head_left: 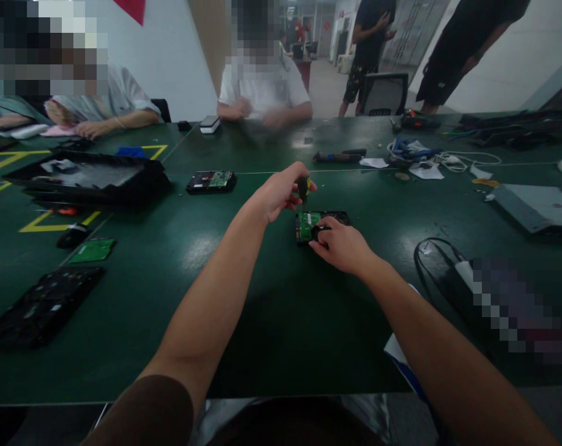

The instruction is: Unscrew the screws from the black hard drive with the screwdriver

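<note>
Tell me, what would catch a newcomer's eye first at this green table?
Two bare arms reach to mid-table: the left hand grips a screwdriver above a hard drive with its green circuit board up, which the right hand steadies. Another drive lies beyond to the left, and a loose green board sits near the left edge.

Legible text, labels, brands, numbers: none. Green circuit board of the black hard drive under the hands: print too small to make out. Second black hard drive with green board farther off: markings unreadable. Yellow painted lines on the dark green table: plain markings, no lettering
</note>
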`<action>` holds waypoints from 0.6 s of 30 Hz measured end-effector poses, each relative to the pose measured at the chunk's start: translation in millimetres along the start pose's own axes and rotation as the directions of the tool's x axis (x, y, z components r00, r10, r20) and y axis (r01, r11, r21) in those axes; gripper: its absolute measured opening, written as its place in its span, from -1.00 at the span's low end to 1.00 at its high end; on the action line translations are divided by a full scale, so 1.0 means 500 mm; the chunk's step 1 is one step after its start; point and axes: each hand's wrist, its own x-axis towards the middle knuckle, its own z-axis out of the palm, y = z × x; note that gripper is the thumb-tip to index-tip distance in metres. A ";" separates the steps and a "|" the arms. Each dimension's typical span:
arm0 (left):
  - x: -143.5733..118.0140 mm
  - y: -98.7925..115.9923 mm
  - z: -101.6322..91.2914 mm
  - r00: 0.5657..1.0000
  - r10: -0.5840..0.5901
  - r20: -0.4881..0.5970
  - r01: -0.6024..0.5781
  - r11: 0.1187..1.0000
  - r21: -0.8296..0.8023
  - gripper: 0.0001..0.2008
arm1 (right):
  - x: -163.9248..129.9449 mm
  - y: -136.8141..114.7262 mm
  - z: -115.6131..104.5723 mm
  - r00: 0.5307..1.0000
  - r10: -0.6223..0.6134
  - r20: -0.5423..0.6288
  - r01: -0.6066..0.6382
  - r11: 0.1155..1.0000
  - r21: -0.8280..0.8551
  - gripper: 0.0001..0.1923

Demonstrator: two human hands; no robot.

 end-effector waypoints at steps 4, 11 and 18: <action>-0.004 0.002 0.004 0.999 -0.019 0.033 0.020 1.000 -0.022 -0.61 | 0.000 -0.001 -0.004 1.000 -0.003 0.006 0.003 1.000 -0.001 -0.57; -0.002 0.003 0.004 0.997 -0.056 0.055 0.060 0.996 -0.063 -0.58 | 0.001 -0.002 -0.008 1.000 0.004 0.028 -0.004 1.000 0.000 -0.59; -0.007 0.002 0.001 1.000 0.009 -0.005 -0.009 1.000 0.029 -0.59 | 0.001 -0.003 -0.008 0.999 0.005 0.035 -0.005 1.000 -0.003 -0.58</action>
